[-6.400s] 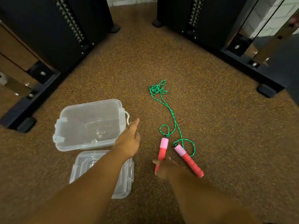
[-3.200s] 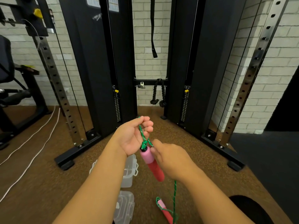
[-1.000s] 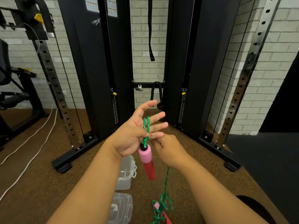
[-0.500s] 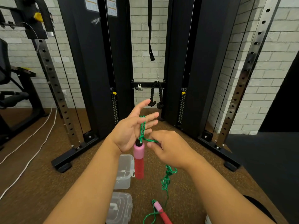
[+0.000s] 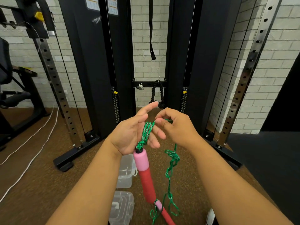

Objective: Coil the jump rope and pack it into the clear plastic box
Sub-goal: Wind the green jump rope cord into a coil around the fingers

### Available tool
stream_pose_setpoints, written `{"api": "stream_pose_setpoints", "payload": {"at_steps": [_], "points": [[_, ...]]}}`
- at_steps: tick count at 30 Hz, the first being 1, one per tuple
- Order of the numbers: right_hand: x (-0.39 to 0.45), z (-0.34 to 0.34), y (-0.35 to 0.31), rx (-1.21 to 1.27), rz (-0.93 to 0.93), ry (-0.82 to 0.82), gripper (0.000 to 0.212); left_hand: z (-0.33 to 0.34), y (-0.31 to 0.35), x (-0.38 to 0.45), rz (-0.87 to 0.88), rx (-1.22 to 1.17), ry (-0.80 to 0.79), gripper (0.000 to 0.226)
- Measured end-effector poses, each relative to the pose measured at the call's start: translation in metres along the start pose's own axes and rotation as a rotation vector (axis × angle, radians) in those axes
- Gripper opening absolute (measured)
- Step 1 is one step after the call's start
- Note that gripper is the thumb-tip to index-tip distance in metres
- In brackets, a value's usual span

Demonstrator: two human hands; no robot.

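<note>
My left hand (image 5: 129, 135) is raised palm-up with its fingers spread, and several turns of the green jump rope (image 5: 146, 130) lie wound around those fingers. One pink-and-red handle (image 5: 144, 172) hangs straight down from that hand. My right hand (image 5: 177, 127) pinches the rope just right of the left fingers. The loose rope (image 5: 170, 172) drops from it to the second handle (image 5: 164, 211) on the floor. The clear plastic box (image 5: 126, 171) sits on the floor below my left wrist, partly hidden by my arm, with its lid (image 5: 121, 207) nearer to me.
A black cable machine (image 5: 100, 62) with steel uprights stands straight ahead against a white brick wall. White cables (image 5: 32, 151) trail across the brown speckled floor at left. A dark mat (image 5: 267, 159) covers the floor at right. Another exercise machine (image 5: 13, 95) stands far left.
The rope went from lying on the floor to being held up and wound on my left fingers. Over the last second my right hand rose and laid another turn; the handle swung slightly.
</note>
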State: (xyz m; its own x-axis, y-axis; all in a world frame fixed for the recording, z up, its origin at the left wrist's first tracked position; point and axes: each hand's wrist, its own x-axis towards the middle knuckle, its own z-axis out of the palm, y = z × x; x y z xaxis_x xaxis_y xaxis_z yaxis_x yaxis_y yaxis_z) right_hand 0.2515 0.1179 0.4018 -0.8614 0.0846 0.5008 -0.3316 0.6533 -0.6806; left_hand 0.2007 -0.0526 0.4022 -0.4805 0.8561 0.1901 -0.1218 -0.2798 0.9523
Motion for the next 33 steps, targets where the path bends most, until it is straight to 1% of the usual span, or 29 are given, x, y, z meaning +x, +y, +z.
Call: {"api": "stream_pose_setpoints", "payload": {"at_steps": [4,6,8,11,13,15,18,20,23,26,28,33], "points": [[-0.009,0.012,0.007,0.091,0.059,-0.029,0.023,0.004,0.003,-0.001,0.074,-0.149,-0.064,0.054],[-0.015,0.02,0.009,0.075,0.069,-0.05,0.023,0.006,0.004,0.0,0.112,-0.178,-0.024,0.055],[-0.022,0.026,0.011,0.03,0.057,-0.089,0.024,0.007,0.004,0.002,0.156,-0.143,0.048,0.054],[-0.03,0.031,0.013,-0.059,0.022,-0.157,0.016,0.003,0.005,0.003,0.207,-0.051,0.149,0.053],[-0.032,0.031,0.011,-0.127,-0.03,-0.194,0.011,0.0,0.005,0.004,0.215,-0.004,0.184,0.054],[-0.033,0.031,0.007,-0.236,-0.08,-0.225,0.018,-0.002,0.005,0.003,0.212,0.018,0.199,0.053],[-0.033,0.029,0.001,-0.379,-0.144,-0.278,0.019,-0.004,0.004,0.001,0.207,0.035,0.232,0.052],[-0.033,0.028,-0.003,-0.432,-0.196,-0.297,0.018,-0.006,0.003,0.001,0.191,0.054,0.247,0.053],[-0.033,0.022,-0.008,-0.428,-0.252,-0.28,0.016,-0.007,0.001,0.0,0.114,0.111,0.237,0.055],[-0.026,0.014,-0.009,-0.426,-0.297,-0.232,0.02,-0.003,-0.002,-0.001,0.007,0.144,0.214,0.054],[-0.021,0.008,-0.01,-0.444,-0.304,-0.195,0.016,-0.001,-0.006,-0.001,-0.03,0.166,0.203,0.049],[-0.012,-0.005,-0.011,-0.45,-0.305,-0.084,0.008,0.006,-0.011,-0.001,-0.108,0.21,0.157,0.049]]}}
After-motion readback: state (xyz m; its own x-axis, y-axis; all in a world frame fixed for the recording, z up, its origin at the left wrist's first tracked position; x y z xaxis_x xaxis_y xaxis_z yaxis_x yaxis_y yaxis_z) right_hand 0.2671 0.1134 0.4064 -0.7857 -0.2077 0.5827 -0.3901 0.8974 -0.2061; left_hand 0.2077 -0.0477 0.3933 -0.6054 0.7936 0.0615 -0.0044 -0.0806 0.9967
